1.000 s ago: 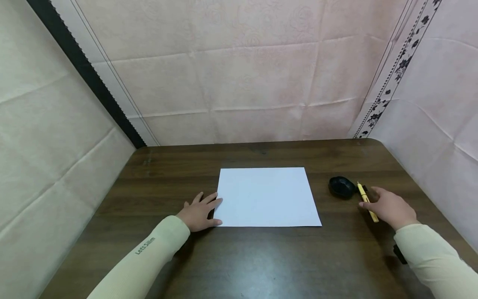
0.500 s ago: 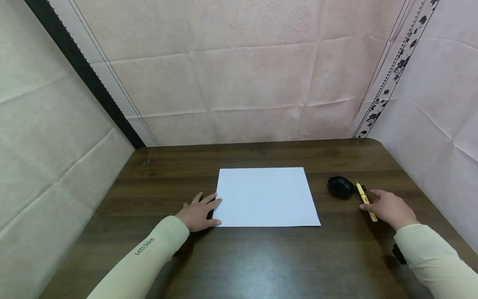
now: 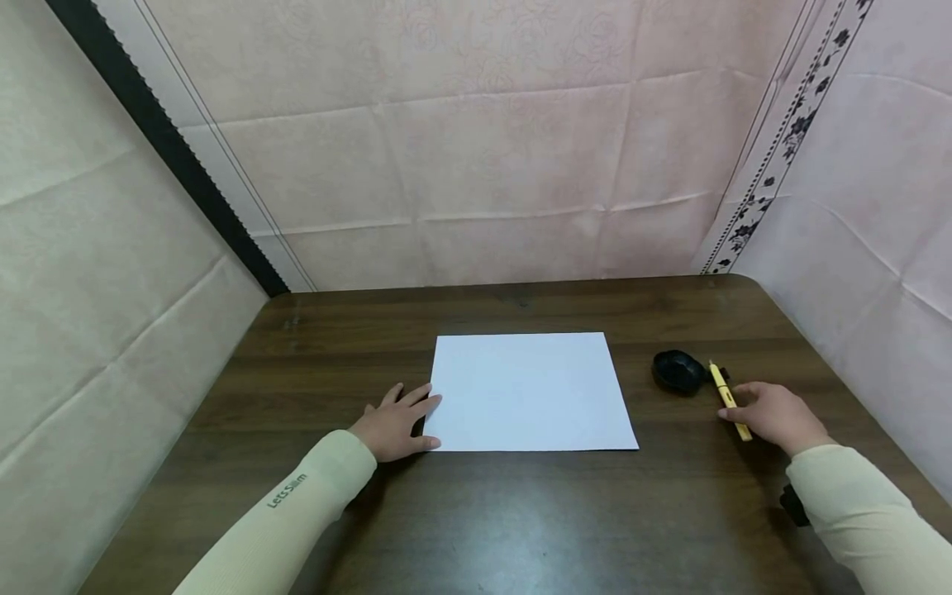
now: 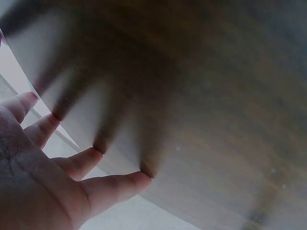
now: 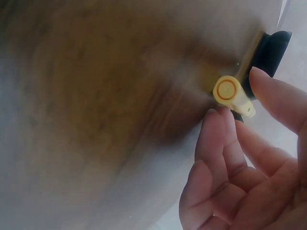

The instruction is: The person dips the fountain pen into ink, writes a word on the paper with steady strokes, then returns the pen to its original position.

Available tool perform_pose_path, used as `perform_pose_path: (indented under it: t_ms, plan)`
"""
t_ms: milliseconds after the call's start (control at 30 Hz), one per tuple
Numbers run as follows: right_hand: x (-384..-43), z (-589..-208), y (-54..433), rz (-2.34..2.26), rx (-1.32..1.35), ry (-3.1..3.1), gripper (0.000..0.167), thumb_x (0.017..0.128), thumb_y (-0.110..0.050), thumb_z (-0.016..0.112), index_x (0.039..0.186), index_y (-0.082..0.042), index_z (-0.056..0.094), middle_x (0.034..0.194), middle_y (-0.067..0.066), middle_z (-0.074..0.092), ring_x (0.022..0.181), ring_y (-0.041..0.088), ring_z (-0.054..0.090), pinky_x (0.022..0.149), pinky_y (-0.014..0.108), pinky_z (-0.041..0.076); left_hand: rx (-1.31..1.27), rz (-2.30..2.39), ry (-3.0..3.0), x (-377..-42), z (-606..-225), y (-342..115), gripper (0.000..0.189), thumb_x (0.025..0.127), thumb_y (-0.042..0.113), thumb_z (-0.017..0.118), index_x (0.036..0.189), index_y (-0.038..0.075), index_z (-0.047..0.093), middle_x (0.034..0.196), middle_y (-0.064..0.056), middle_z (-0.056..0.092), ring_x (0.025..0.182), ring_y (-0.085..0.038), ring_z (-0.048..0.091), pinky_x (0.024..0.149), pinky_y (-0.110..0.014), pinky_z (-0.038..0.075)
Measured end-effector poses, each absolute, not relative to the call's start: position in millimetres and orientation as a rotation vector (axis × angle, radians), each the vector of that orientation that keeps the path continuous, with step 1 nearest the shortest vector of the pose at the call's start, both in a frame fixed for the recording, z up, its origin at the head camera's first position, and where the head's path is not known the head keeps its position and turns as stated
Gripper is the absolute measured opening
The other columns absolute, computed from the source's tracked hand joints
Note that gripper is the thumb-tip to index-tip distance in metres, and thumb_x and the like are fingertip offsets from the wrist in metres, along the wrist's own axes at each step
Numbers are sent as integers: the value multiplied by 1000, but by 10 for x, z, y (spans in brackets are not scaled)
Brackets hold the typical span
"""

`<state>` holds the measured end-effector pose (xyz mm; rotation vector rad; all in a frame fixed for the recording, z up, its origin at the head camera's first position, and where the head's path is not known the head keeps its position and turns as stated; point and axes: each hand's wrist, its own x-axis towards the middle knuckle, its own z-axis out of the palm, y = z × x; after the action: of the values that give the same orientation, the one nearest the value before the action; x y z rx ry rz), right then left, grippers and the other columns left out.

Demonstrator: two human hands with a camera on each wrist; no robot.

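A white sheet of paper [image 3: 530, 392] lies flat on the brown table [image 3: 491, 521]. My left hand [image 3: 392, 431] rests at its left edge, fingers spread and fingertips on the margin. In the left wrist view those fingertips [image 4: 146, 173] press down on the surface. At the right, my right hand [image 3: 777, 416] has its thumb and curled fingers around a slim yellow pen [image 3: 732, 405]. The right wrist view shows the pen's round end [image 5: 227, 90] between thumb and fingers. A black rounded, spoon-like thing [image 3: 678, 372] lies just left of the pen, its narrow end passing by the pen.
Pale cloth hangs behind the table as a back wall [image 3: 476, 182], with more cloth at the left [image 3: 97, 330] and right [image 3: 878, 207]. The table's far edge runs along the foot of the back cloth.
My right thumb and index finger have drawn slightly closer together around the pen. The left hand, the paper and the black thing stay in place.
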<state>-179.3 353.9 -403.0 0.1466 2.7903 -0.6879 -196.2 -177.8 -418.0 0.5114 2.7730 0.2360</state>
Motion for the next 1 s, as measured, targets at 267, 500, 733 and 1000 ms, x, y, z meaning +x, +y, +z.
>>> perform_pose_path:
  t_ms: [267, 500, 733, 1000]
  plan:
    - [-1810, -4049, 3536, -725, 168, 2788, 65, 88, -32, 68, 123, 19, 49, 122, 38, 51, 94, 42, 57, 75, 50, 48, 507, 234, 2769, -1968, -4184, -1784, 73, 89, 51, 63, 151, 24, 35, 159, -4, 25, 143, -46, 15, 97, -76, 26]
    - [-1818, -4056, 3535, -765, 214, 2760, 59, 88, -28, 68, 120, 19, 51, 107, 32, 58, 80, 28, 56, 66, 39, 47, 516, 227, 2772, -1967, -4205, -1794, 73, 89, 51, 63, 151, 24, 35, 159, -4, 25, 143, -46, 15, 96, -76, 26]
    - [-1803, -4054, 3510, -788, 205, 2758, 53, 91, -24, 66, 119, 19, 51, 101, 29, 60, 78, 27, 56, 63, 37, 47, 517, 222, 2777, -1972, -4222, -1799, 73, 89, 51, 63, 151, 24, 35, 159, -3, 25, 143, -46, 15, 96, -76, 27]
    - [-1810, -4064, 3533, -779, 209, 2765, 55, 91, -25, 66, 119, 19, 50, 106, 33, 58, 81, 30, 57, 66, 40, 48, 519, 218, 2775, -1974, -4221, -1797, 73, 89, 51, 62, 151, 24, 35, 159, -3, 24, 143, -46, 15, 97, -75, 26]
